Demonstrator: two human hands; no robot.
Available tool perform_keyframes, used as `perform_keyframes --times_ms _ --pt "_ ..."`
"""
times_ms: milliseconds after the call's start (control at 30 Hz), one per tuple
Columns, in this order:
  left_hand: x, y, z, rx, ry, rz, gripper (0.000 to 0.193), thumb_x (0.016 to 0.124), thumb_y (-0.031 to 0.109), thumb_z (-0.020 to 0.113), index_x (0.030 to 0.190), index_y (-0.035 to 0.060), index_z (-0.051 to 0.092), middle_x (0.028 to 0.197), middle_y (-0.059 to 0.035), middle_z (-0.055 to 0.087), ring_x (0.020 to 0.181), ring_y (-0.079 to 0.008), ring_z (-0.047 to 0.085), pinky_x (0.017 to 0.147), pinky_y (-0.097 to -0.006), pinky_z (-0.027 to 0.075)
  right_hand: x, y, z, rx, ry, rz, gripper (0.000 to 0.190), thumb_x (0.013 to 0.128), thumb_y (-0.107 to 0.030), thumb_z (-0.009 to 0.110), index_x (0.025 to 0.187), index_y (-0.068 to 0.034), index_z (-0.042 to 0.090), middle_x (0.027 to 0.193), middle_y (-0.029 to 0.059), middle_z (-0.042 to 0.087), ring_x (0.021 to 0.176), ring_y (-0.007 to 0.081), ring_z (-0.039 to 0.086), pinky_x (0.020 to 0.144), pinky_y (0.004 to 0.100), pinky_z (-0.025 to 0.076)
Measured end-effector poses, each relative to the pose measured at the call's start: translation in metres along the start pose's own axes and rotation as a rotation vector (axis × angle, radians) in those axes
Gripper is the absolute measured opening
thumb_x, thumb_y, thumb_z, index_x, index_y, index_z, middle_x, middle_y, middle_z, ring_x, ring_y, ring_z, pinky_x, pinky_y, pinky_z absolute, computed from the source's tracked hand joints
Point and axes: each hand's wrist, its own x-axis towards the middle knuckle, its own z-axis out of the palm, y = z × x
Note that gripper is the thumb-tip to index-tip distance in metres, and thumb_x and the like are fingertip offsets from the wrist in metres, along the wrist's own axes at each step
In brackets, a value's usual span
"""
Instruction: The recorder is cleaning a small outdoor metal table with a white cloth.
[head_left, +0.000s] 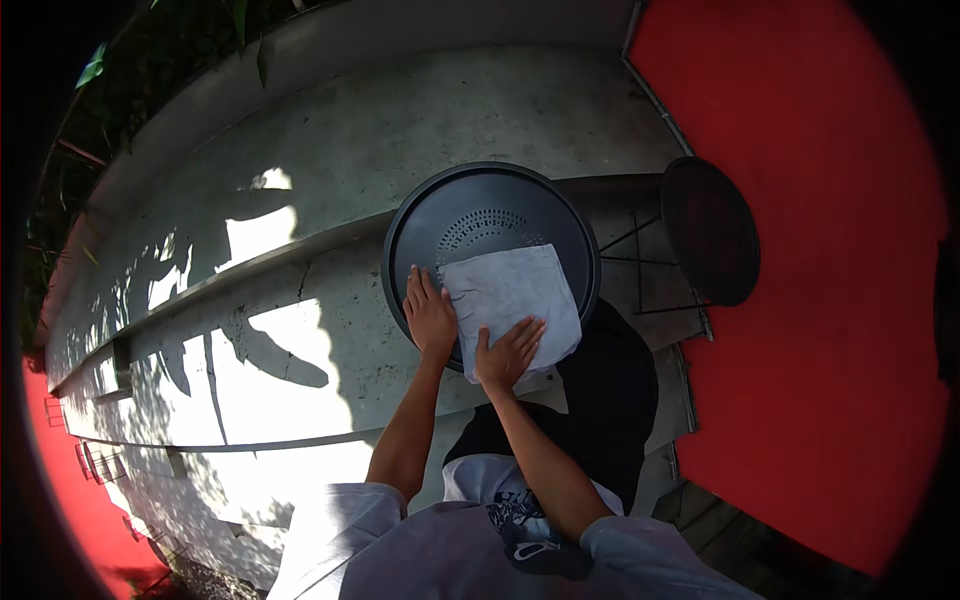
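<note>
A folded, light grey cloth lies on a round, dark table top with a raised rim and small perforations. The cloth covers the near part of the top and reaches over its near rim. My left hand lies flat at the cloth's left edge, fingers pointing away from me, partly over the dark top. My right hand rests palm down on the near part of the cloth, its fingers spread a little towards the right. Neither hand is closed around anything.
A second round, dark table or stool on thin metal legs stands at the right, beside a red surface. Concrete steps run across behind and to the left, with bright sun patches. Dark green plants fill the upper left.
</note>
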Motion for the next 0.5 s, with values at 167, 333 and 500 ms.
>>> perform_keyframes --times_ms 167,333,500 --pt "0.006 0.01 0.009 0.099 -0.064 -0.037 0.063 0.108 0.038 0.034 0.161 0.0059 0.025 0.17 -0.0128 0.018 0.156 -0.0297 0.019 0.119 -0.0467 0.021 0.026 -0.024 0.022 0.003 0.008 0.265 0.104 0.099 -0.066 0.04 0.157 0.014 0.006 0.166 0.0341 0.004 0.157 0.0435 0.002 0.126 0.0498 0.004" --pt "0.01 0.012 0.0 0.134 -0.108 -0.06 0.064 0.108 0.04 0.031 0.161 0.0062 0.024 0.17 -0.0131 0.018 0.157 -0.0287 0.016 0.119 -0.0464 0.021 0.058 -0.043 0.023 0.0 -0.007 0.466 0.109 0.099 -0.071 0.035 0.156 0.014 0.0 0.166 0.033 -0.001 0.157 0.0422 -0.004 0.126 0.0509 0.001" --pt "0.014 0.017 0.0 0.199 -0.144 -0.077 0.062 0.108 0.036 0.034 0.161 0.0057 0.024 0.17 -0.0133 0.018 0.157 -0.0283 0.016 0.118 -0.046 0.021 0.121 -0.036 0.02 0.03 0.112 0.415 0.114 0.096 -0.072 0.043 0.157 0.013 -0.002 0.167 0.0322 -0.002 0.157 0.0402 -0.004 0.126 0.0501 0.0"
